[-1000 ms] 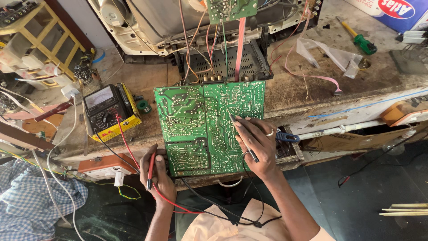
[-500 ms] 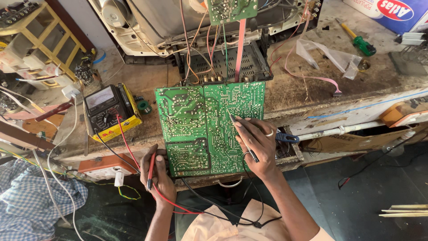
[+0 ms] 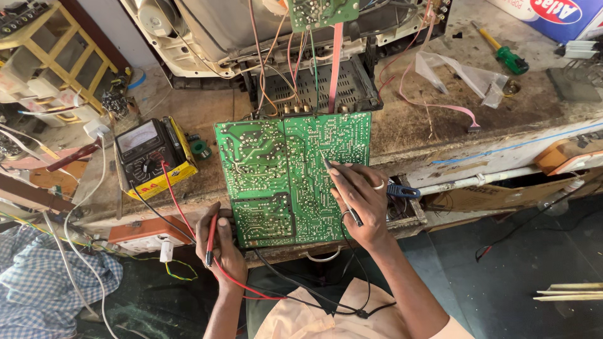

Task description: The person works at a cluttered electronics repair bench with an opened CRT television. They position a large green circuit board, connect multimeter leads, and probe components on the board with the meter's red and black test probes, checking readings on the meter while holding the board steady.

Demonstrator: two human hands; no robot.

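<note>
Both hands are occupied with meter probes. Right hand (image 3: 363, 204), at centre frame, pinches a black probe (image 3: 339, 188) like a pen, its tip pressed down on the solder side of the green circuit board (image 3: 292, 176); the pen grip suits placing a fine tip on one small joint among many. Left hand (image 3: 223, 248), at lower centre-left, is closed around a red probe (image 3: 211, 240), held upright just off the board's lower left corner and, as far as the view allows, not touching any joint; it appears parked while the black tip is positioned.

Circuit board lies flat, solder side up, at the middle of the frame, its lower edge overhanging the near edge of the workbench (image 3: 440, 135). That position puts the joints within easy reach of both hands. A bundle of coloured wires (image 3: 295, 69) runs from its upper edge to the opened television chassis (image 3: 251, 31) at the top of the frame, so the board stays connected while it is probed.

Analogue multimeter (image 3: 147, 157), black in a yellow holster, sits at left of the board, dial facing up where it can be read at a glance. Red and black leads run from it to the probes. A green-handled screwdriver (image 3: 502, 53) lies at upper right, well apart. Checked cloth (image 3: 38, 289) occupies the lower left.
</note>
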